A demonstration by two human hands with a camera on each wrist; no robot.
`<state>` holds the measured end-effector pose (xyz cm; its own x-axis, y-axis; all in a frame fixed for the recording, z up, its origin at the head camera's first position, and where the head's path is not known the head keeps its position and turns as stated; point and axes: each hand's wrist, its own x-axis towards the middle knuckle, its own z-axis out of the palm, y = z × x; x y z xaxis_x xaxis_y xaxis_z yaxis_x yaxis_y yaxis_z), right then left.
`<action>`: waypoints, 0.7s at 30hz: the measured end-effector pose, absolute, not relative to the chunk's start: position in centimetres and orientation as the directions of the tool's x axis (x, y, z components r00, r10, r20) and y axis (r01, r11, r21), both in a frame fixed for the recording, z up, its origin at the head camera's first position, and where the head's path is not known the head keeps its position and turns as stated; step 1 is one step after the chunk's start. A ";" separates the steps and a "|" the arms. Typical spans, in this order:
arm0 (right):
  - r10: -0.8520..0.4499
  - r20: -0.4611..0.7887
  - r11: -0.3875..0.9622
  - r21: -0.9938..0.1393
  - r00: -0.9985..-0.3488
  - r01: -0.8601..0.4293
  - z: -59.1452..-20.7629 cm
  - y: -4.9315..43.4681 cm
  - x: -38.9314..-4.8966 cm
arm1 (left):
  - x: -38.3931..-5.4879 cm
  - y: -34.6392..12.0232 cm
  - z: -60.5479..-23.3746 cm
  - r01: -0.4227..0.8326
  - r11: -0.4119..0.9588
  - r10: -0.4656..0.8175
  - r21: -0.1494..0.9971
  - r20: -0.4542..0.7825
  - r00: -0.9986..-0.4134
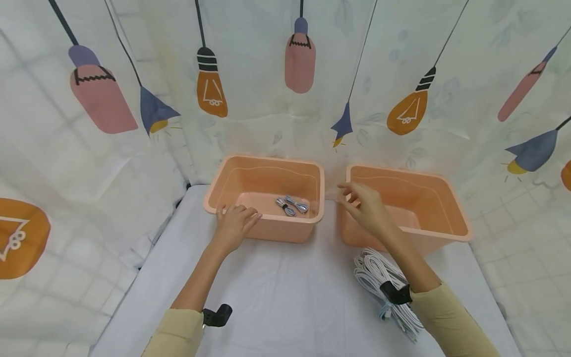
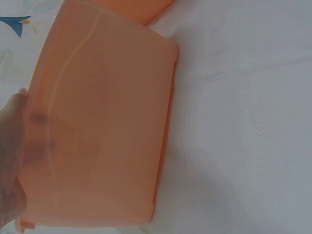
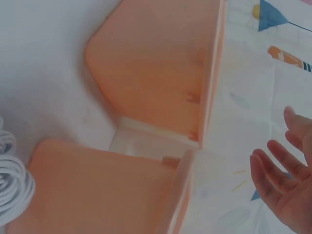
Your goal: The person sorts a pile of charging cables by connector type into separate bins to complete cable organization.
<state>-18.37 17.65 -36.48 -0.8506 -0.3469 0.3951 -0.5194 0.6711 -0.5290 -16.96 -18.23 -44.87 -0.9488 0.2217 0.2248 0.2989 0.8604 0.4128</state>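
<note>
**Bundle (image 1: 376, 273) at half past five from my right hand (image 1: 360, 202)**

With 12 o'clock straight ahead, the white-covered table (image 1: 285, 297) spreads beneath everything. On it stand two bins side by side: the right bin (image 1: 401, 188) at 1 o'clock, the left bin (image 1: 285, 231) at 11, a narrow gap between them.

The bundle of white cable lies on the table just on my side of the right bin, its long axis running from 11 to 5 o'clock, partly hidden under my forearm. My right hand is clearly the nearer one, but it is up past the bundle, by the right bin's 9 o'clock wall; I judge that reaching the bundle would mean drawing it back toward me. From my left hand (image 1: 234, 227) the bundle is well off, toward 4 o'clock.

My right hand's fingers are spread loosely, slightly bent, with nothing in them. My left hand has its fingers hooked over the left bin's 6 o'clock rim; how firmly, I cannot tell.

Smallest are two grey cables (image 1: 296, 204) inside the left bin, next to each other, at about half past two from my left hand and 9 o'clock from my right.
</note>
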 end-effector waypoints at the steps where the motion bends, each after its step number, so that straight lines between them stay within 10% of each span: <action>1: -0.341 0.396 0.673 -0.530 -0.852 -0.516 -36.7 17.8 -18.1 | -17.0 -18.2 -44.9 0.301 0.860 0.223 0.412 0.227 -0.948; 21: -0.281 0.401 0.700 -0.535 -0.872 -0.472 -41.7 21.5 -11.7 | -16.9 -18.1 -44.8 0.301 0.860 0.218 0.412 0.236 -0.947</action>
<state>-11.75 21.54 -41.71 -0.8718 -0.2814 0.4010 -0.4723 0.7005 -0.5351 -16.86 -18.10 -44.80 -0.9469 0.2182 0.2360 0.3009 0.8602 0.4118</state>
